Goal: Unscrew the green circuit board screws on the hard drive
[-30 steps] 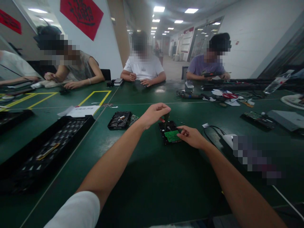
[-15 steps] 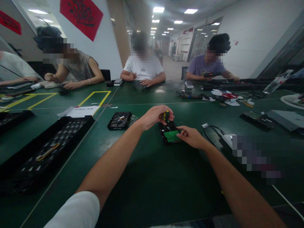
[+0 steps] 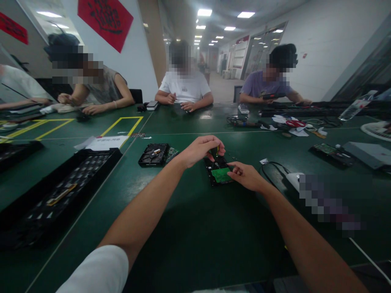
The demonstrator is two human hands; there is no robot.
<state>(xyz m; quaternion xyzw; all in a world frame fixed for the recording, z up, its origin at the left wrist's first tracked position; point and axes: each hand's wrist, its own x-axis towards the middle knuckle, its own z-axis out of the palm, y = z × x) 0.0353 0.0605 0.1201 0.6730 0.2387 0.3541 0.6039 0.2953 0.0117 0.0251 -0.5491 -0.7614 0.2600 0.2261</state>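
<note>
A black hard drive (image 3: 210,176) with a green circuit board (image 3: 220,175) lies on the dark green table in front of me. My left hand (image 3: 205,149) is closed around the yellow-and-black handle of a screwdriver (image 3: 217,151), held upright over the drive's far end; its tip is hard to make out. My right hand (image 3: 244,174) grips the drive's right edge, thumb and fingers at the side of the circuit board. Small screws (image 3: 233,157) lie just beyond the drive.
Left of the drive are another opened hard drive (image 3: 153,155) and a loose circuit board (image 3: 172,154). A long black tray (image 3: 100,156) stands further left. On the right are a cable (image 3: 271,163), a power strip (image 3: 295,178) and an electronic unit (image 3: 331,154). Several people sit across the table.
The screwdriver handle has turned a little in my left hand, and the left fingers have shifted slightly. My right hand and the hard drive stay in place.
</note>
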